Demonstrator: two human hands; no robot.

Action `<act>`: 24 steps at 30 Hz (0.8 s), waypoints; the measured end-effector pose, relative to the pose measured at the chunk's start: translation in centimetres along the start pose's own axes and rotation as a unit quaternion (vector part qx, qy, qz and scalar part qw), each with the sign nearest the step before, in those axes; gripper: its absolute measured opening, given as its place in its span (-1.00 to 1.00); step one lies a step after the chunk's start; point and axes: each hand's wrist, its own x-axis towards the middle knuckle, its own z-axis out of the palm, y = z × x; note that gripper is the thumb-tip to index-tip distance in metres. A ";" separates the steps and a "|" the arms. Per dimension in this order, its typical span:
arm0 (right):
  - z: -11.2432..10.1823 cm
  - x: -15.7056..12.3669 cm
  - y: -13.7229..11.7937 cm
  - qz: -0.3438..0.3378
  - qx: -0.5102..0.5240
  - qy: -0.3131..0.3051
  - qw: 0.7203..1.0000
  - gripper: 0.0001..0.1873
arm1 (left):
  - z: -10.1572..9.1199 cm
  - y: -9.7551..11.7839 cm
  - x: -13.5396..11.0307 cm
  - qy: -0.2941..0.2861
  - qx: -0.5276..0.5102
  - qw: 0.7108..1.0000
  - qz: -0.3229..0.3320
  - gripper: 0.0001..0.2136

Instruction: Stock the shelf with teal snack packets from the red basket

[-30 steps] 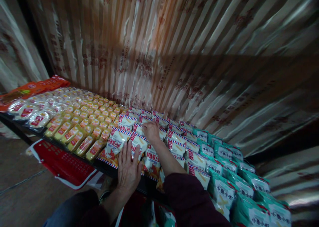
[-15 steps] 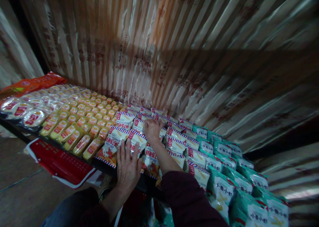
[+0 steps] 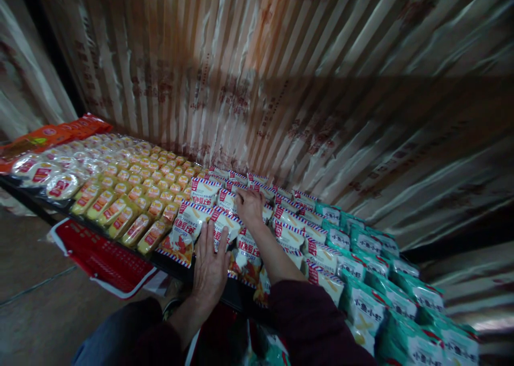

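Note:
My left hand (image 3: 211,272) lies with its fingers stretched out on the front of a white snack bag (image 3: 225,228) with a red-and-blue striped edge. Further back, my right hand (image 3: 250,208) has bent fingers closed at the upper part of another striped snack bag (image 3: 228,200), partly covering the bags around it. Rows of the same bags stand on both sides of my right forearm. Beside my left hand, a front-row bag (image 3: 188,224) leans back against those behind it.
Left of the bags are yellow-wrapped cakes (image 3: 122,219), round white packs (image 3: 62,185) and orange bags (image 3: 52,135). Green snack bags (image 3: 363,304) fill the right side. Below the shelf's dark edge (image 3: 174,267) sits a red basket (image 3: 104,261). A wrinkled, printed sheet (image 3: 241,76) hangs behind.
The whole view has shifted slightly, so the shelf appears a little further right. Both hands stay at nearly the same bags.

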 end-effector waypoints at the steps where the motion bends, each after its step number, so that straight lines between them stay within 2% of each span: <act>1: -0.3 0.0 0.0 -0.009 0.004 -0.001 1.000 -0.71 | -0.1 0.0 0.0 0.000 0.001 1.000 -0.002 -0.39; 6: -2.0 -0.9 -0.6 -0.072 0.044 0.019 0.996 -0.69 | -0.5 0.2 -0.2 0.003 0.010 1.000 0.002 -0.46; 10: -2.9 -2.5 -2.4 -0.139 0.095 0.042 0.985 -0.69 | -0.7 0.4 -0.6 0.012 0.016 1.000 0.011 -0.48; 15: -2.9 -3.6 -5.7 -0.171 0.089 -0.032 0.981 -0.76 | -1.7 0.5 -1.3 0.007 0.015 1.000 -0.018 -0.54; 19: -1.9 -3.6 -7.8 -0.169 0.041 -0.113 0.978 -0.80 | -2.3 -0.1 -1.7 0.008 0.016 0.999 -0.037 -0.57; 24: -0.2 -3.5 -8.9 -0.166 0.023 -0.141 0.976 -0.79 | -1.8 -0.8 -1.7 0.012 0.016 0.999 -0.032 -0.58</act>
